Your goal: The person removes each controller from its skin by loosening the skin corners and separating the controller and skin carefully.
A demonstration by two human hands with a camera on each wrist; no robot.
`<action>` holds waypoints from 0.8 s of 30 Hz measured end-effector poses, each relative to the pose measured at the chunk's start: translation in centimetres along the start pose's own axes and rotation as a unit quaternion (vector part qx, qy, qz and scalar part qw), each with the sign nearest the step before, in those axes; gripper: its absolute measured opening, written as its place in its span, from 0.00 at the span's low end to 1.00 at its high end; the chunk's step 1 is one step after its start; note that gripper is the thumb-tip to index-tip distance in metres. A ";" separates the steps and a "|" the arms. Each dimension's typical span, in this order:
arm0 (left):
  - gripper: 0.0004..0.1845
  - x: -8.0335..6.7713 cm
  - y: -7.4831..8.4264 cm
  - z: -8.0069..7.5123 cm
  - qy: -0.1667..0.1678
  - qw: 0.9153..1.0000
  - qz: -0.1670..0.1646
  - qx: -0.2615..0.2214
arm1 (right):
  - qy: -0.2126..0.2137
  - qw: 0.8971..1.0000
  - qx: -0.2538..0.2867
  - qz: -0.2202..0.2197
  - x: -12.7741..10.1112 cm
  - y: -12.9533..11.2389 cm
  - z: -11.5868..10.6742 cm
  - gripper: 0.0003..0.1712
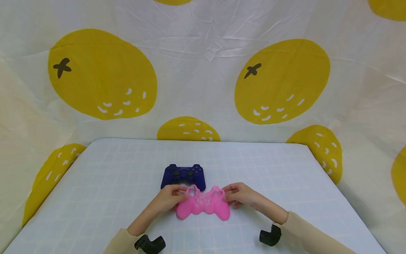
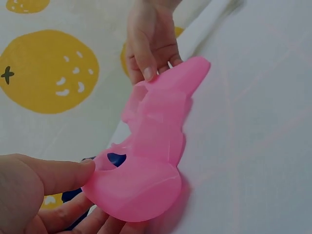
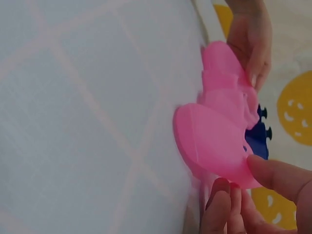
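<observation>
A pink silicone controller cover [image 1: 203, 204] is held between both hands, low over the table. My left hand [image 1: 169, 198] pinches its left end, thumb on the near face and fingers behind, as the left wrist view shows. At the opposite end my right hand [image 1: 242, 195] pinches the cover in the same way, with the thumb [image 3: 273, 175] near its upper edge. Button openings show along the cover's top. Just behind it lies a dark blue game controller [image 1: 184, 173], buttons and sticks facing up, its lower left grip close to my left fingers.
The table [image 1: 95, 197] wears a pale checked cloth. Beyond its far edge hangs a white curtain [image 1: 196, 77] printed with large yellow fruit. Black wrist cameras [image 1: 270, 235] sit at both sleeves.
</observation>
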State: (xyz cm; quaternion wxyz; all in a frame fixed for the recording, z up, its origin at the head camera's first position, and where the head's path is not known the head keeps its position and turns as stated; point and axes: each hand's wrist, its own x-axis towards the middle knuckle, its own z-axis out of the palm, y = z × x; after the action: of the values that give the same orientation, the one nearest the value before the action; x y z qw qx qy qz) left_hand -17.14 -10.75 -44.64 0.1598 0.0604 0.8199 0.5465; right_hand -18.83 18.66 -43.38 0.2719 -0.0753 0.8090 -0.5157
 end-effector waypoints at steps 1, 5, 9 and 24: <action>0.20 0.0 0.0 0.0 0.000 1.000 -0.001 -0.004 | -0.001 1.000 0.002 -0.001 0.0 0.0 0.0 0.24; 0.20 -0.2 -0.1 0.0 0.002 1.000 -0.002 -0.015 | -0.007 1.000 0.011 -0.003 0.0 0.1 -0.2 0.24; 0.20 -0.3 -0.3 0.1 0.009 1.000 0.008 -0.020 | -0.023 0.999 0.043 -0.006 0.0 0.2 -0.4 0.26; 0.19 0.0 0.1 0.7 0.048 0.998 0.000 -0.044 | -0.047 0.993 0.113 -0.007 -0.5 0.8 -1.8 0.30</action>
State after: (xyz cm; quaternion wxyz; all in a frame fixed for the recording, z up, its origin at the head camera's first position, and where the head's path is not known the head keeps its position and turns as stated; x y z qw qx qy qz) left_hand -16.92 -10.05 -44.77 0.1229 0.0275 0.8014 0.5847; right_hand -19.16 20.63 -43.34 0.3130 -0.0741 0.7315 -0.6012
